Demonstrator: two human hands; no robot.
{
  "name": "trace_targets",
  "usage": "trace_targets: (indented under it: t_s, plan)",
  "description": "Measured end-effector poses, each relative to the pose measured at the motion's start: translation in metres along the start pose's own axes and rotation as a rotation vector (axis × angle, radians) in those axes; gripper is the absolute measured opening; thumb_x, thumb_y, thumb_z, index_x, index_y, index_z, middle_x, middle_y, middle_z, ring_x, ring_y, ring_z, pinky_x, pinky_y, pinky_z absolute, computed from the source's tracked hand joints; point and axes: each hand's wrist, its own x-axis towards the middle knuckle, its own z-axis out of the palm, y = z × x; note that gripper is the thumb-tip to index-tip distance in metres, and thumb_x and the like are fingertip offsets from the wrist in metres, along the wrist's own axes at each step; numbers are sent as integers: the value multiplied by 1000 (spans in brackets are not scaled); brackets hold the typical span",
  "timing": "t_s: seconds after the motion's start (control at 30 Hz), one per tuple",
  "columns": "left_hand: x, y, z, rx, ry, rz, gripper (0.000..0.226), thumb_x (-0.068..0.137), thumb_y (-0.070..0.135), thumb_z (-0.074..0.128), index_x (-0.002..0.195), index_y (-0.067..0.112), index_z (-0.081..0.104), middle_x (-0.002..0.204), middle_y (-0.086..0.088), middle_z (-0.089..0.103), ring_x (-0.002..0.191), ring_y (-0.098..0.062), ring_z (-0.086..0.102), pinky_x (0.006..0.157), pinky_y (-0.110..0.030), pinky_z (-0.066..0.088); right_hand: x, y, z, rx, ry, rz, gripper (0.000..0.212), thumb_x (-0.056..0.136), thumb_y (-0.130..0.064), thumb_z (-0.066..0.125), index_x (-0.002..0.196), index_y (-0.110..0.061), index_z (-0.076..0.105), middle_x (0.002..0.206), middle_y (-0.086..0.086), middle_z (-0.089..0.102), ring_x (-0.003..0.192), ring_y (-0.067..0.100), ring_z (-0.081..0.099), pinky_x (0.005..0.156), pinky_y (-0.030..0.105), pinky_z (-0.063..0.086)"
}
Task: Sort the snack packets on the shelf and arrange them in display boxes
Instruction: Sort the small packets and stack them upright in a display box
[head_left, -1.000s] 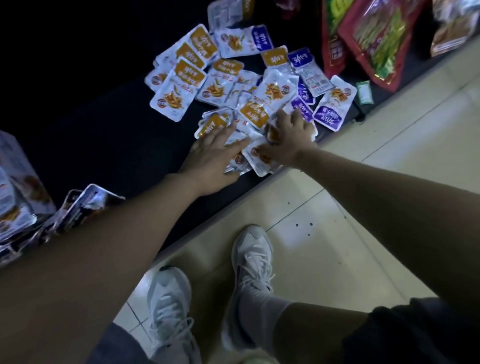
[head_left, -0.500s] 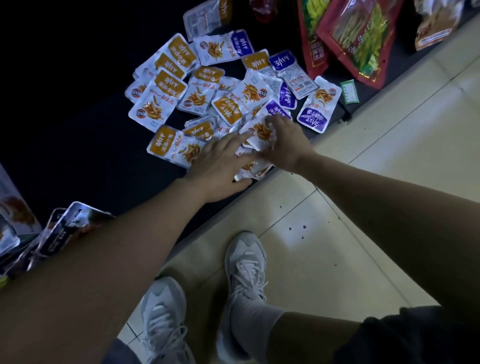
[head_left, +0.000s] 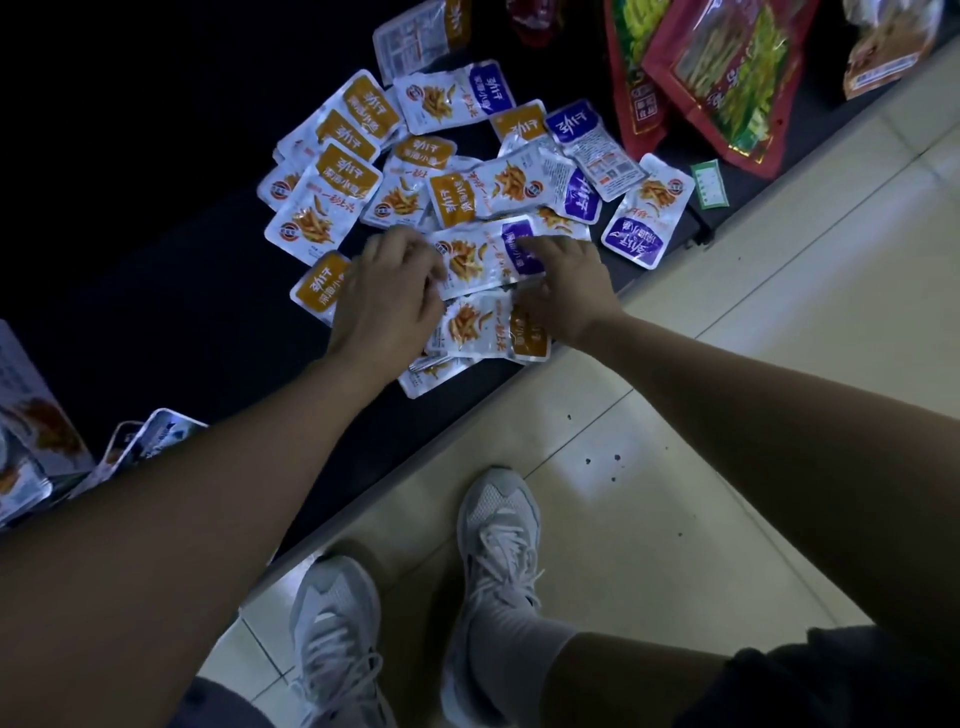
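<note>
Several small silver snack packets with orange labels (head_left: 337, 197) or purple labels (head_left: 636, 228) lie jumbled on a dark shelf (head_left: 171, 291). My left hand (head_left: 387, 299) pinches the left end of a purple-labelled packet (head_left: 480, 257) lying on top of the heap. My right hand (head_left: 566, 288) curls over the purple end of that same packet. Just below it, between my hands, lies an orange-labelled packet (head_left: 485, 327) near the shelf's front edge. No display box is in view.
Large red bags (head_left: 727, 78) stand at the shelf's far right, with a small green tag (head_left: 709, 184) beside them. More packets (head_left: 36, 441) sit at the far left. The shelf edge runs diagonally above a tiled floor (head_left: 779, 312) and my shoes (head_left: 498, 535).
The purple-labelled packet has come to the top of the heap between my hands. My left hand moved up to its left end, and my right hand shifted right onto its purple end.
</note>
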Motion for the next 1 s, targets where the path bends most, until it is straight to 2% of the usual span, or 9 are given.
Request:
trace_targets:
  t_s: [0.13, 0.2, 0.27, 0.4, 0.53, 0.63, 0.77, 0.9, 1.0]
  plan:
    - [26, 13, 9, -55, -181, -63, 47, 94, 25, 58, 137, 13, 43, 145, -10, 41, 133, -30, 34, 105, -45, 32, 3, 1, -5, 78, -24, -96, 47, 91, -20, 59, 136, -18, 51, 140, 9, 49, 128, 27, 43, 106, 41, 38]
    - [38, 17, 13, 53, -269, -133, 62, 92, 29, 62, 143, 11, 34, 148, -14, 33, 134, -34, 31, 107, -47, 30, 6, 7, -10, 109, 41, -72, 39, 89, -16, 59, 128, -17, 58, 135, 8, 52, 124, 25, 46, 102, 41, 41]
    - [46, 18, 17, 89, -273, -202, 66, 88, 27, 67, 143, 9, 34, 146, -19, 31, 132, -38, 33, 105, -48, 33, 13, 16, -15, 55, 166, 52, 38, 88, -17, 59, 126, -16, 56, 138, 10, 46, 128, 28, 40, 102, 39, 35]
    - [53, 13, 18, -96, -258, -307, 59, 84, 24, 73, 132, 10, 42, 135, -18, 42, 117, -38, 49, 91, -44, 44, 27, 32, -18, -45, 70, 438, 67, 92, -36, 56, 146, -11, 26, 156, 17, 19, 144, 33, 18, 112, 47, 20]
    - [54, 9, 9, -333, -138, -453, 51, 89, 22, 68, 131, 9, 42, 130, -12, 54, 111, -33, 56, 79, -32, 43, 26, 21, -13, -41, 123, 301, 52, 90, -24, 52, 139, -14, 37, 141, 10, 42, 129, 27, 41, 107, 42, 22]
    - [54, 4, 2, -487, -51, -589, 47, 91, 20, 65, 131, 9, 44, 130, -11, 54, 110, -31, 57, 79, -32, 45, 24, 7, -9, 28, 117, 157, 48, 88, -16, 52, 136, -18, 46, 136, 7, 48, 126, 25, 45, 104, 40, 25]
    - [52, -9, -2, -565, -43, -637, 45, 89, 19, 66, 128, 8, 46, 121, -7, 53, 98, -24, 56, 79, -33, 47, 25, 13, -13, 113, 130, 69, 44, 88, -6, 52, 131, -11, 55, 133, 13, 51, 120, 32, 50, 100, 42, 42]
    - [48, -14, -1, -648, -61, -657, 46, 92, 30, 63, 130, 8, 50, 121, -6, 54, 104, -25, 55, 86, -35, 47, 29, 19, -12, 93, 116, 203, 50, 91, -22, 59, 138, -10, 44, 143, 18, 38, 128, 36, 35, 104, 39, 31]
    - [46, -14, -1, -655, -110, -627, 41, 92, 37, 62, 121, 8, 57, 120, -12, 60, 106, -30, 59, 90, -42, 50, 30, 12, -7, 58, 85, 220, 54, 90, -31, 61, 138, -11, 44, 139, 16, 39, 126, 34, 37, 102, 37, 34]
